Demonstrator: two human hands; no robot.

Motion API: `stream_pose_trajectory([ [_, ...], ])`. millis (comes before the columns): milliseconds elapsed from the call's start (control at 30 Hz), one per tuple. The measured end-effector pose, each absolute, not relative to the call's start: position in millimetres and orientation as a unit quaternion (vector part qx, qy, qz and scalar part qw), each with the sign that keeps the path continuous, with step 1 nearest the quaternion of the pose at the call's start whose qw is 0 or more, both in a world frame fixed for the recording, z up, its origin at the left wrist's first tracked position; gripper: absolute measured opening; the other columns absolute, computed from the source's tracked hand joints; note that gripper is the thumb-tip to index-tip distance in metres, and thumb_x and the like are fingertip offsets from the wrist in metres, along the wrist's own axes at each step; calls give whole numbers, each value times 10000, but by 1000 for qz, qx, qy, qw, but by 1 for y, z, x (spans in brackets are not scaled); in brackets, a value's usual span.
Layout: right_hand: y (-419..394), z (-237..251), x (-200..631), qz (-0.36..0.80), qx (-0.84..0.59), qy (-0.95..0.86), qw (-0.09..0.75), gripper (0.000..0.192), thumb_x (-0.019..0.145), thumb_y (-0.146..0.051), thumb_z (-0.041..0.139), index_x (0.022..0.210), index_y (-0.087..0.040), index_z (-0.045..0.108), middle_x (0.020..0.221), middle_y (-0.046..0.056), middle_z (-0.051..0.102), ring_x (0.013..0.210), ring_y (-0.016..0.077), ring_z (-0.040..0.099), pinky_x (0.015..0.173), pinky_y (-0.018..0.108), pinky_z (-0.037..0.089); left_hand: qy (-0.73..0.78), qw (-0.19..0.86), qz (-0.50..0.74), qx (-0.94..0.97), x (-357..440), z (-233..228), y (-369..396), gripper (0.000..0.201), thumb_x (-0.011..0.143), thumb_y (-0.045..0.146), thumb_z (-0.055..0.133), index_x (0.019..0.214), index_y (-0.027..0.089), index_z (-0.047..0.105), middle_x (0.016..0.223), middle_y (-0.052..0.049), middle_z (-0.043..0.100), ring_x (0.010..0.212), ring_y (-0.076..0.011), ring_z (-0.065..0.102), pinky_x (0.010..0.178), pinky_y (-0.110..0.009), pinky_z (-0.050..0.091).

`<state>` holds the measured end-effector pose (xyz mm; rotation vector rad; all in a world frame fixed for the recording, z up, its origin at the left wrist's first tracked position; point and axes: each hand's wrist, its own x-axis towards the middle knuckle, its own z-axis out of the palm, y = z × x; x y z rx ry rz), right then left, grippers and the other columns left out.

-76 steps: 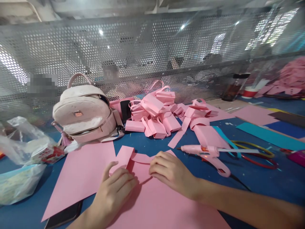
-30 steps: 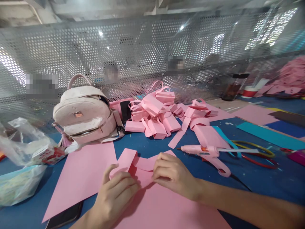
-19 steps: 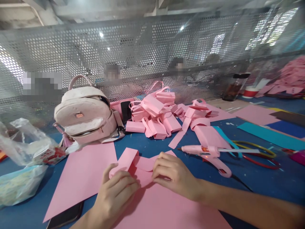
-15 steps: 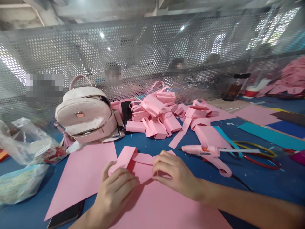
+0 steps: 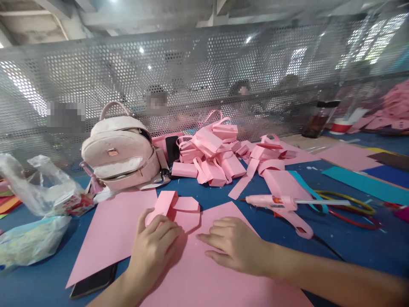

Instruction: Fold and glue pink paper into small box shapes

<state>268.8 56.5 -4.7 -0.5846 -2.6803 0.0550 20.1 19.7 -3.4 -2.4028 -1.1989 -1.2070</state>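
- Head view: folded pink pc (image 5: 188,217) sits at far L part of big pink sheet (image 5: 217,283).
- L hand (image 5: 156,241): grip half-curled over folded pink pc; pinching or just pressing, can't tell.
- R hand (image 5: 231,247): grip loosely open, palm down above/on sheet, nothing held.
- Glue gun (image 5: 283,204) R of sheet, on blue table (image 5: 367,256); pink paper pile (image 5: 211,153) beyond sheet.

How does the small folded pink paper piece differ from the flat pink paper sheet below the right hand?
The small folded pink paper piece has raised bends; the flat pink paper sheet lies spread out. The piece is smaller; the sheet runs past the bottom edge. The left hand touches the piece; the right hand is over the sheet. Both are pink.
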Motion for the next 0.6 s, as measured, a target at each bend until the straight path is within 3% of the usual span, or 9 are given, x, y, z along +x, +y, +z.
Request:
stream_pose_trajectory([
  [267, 54, 6, 265, 31, -186, -975, 115, 455, 1013, -424, 537, 1344, -119, 598, 887, 73, 713, 772, 216, 585, 675, 332, 406, -401, 136, -396, -815, 21, -6, 20, 210, 1005, 229, 545, 890, 230, 720, 800, 41, 752, 790, -147, 647, 1129, -420, 232],
  [600, 58, 4, 267, 48, -162, -978, 126, 464, 1068, -427, 399, 1364, -123, 590, 871, 69, 710, 773, 211, 560, 649, 329, 376, -394, 148, -389, -819, 23, -3, 20, 218, 1011, 219, 522, 902, 231, 710, 775, 38, 737, 775, -143, 645, 1140, -419, 240],
])
